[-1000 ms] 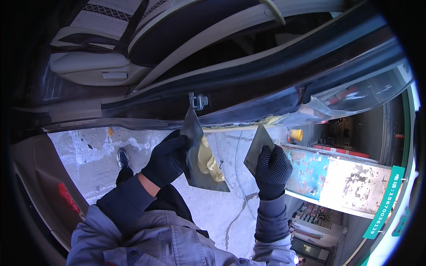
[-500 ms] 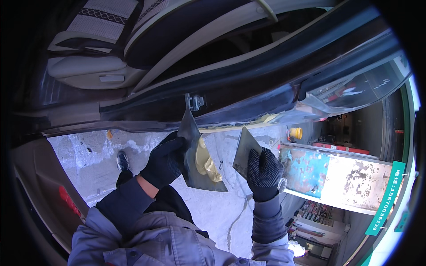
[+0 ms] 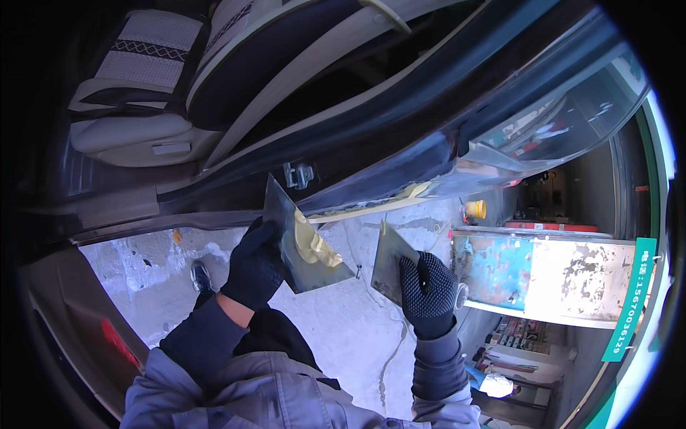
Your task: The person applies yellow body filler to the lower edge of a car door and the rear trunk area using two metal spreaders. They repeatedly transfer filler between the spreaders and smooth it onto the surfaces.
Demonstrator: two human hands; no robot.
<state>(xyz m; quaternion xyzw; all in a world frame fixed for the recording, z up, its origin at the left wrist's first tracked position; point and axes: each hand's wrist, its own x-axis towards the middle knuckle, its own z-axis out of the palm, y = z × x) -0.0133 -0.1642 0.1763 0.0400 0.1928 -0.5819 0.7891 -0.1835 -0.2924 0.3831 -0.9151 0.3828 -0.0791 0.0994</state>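
My left hand (image 3: 254, 263), in a black glove, grips a thin grey metal plate (image 3: 284, 243) by its left edge. A soft mound of pale yellow putty (image 3: 314, 247) lies on the plate's right side. In my right hand (image 3: 430, 292), in a dotted black glove, is a flat grey putty spreader (image 3: 391, 263), pinched between thumb and fingers. A small dab of putty shows at the spreader's upper corner. Both tools are apart from each other. Just beyond them runs the dark car body (image 3: 421, 154), with pale putty smeared along its lower edge (image 3: 413, 191).
Past the open doorway are a car seat (image 3: 132, 129) and a metal door latch (image 3: 299, 175). An open door panel (image 3: 78, 314) stands at the left. To the right are a worn blue-and-white panel (image 3: 543, 275), a yellow container (image 3: 475, 209) and a person (image 3: 493, 382) farther off.
Both tools have shifted slightly left in view, and the plate is a little lower against the car. Putty now shows on the spreader's upper corner, which looked bare before.
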